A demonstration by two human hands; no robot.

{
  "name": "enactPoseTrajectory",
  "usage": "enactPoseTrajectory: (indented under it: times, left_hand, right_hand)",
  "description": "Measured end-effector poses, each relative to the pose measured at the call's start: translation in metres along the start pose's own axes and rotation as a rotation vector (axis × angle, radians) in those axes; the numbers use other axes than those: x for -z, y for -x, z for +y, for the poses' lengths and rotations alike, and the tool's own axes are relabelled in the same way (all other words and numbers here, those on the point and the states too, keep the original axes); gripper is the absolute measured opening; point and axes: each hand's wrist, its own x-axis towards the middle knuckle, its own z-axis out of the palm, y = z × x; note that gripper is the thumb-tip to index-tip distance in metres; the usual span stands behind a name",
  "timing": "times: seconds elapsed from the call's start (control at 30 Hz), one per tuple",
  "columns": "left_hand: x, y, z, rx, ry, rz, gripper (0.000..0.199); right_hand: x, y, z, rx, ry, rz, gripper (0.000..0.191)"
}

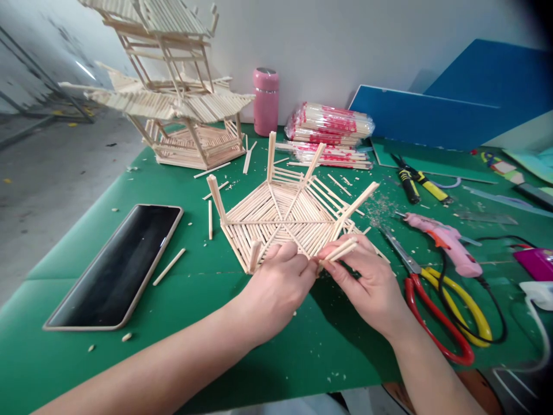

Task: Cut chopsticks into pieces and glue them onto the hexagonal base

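Note:
A hexagonal platform of wooden sticks [280,222], with upright posts at its corners, lies on the green table [207,357]. My left hand [280,282] is closed at the platform's near edge, its fingertips hidden behind the knuckles; what they grip cannot be made out. Beside it, my right hand [367,276] has its fingers and thumb around a short post of sticks [343,249] at the near right corner. The fingertips of both hands almost meet there.
Left of the platform lies a phone [116,268]. Behind stand a stick pagoda [173,104] and a pink bottle [265,102], near wrapped sticks [328,124]. At the right are scissors [432,294], a pink glue gun [447,239] with its cord and pliers [421,181].

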Motion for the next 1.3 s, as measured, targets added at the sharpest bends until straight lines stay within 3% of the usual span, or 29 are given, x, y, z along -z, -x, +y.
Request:
enactPoseTrajectory:
  times: [0.43, 0.87, 1.3]
  left_hand:
    - [-0.004, -0.001, 0.001, 0.091, 0.127, 0.024, 0.018]
    - [0.000, -0.006, 0.008, 0.173, 0.027, 0.038, 0.018]
    - [0.004, -0.011, 0.007, 0.204, 0.134, 0.000, 0.023]
  right_hand:
    - [0.000, 0.000, -0.002, -0.003, -0.001, 0.000, 0.014]
    - [0.002, -0.001, -0.003, -0.002, 0.007, -0.004, 0.014]
    - [0.001, -0.001, -0.001, 0.002, 0.023, -0.001, 0.013]
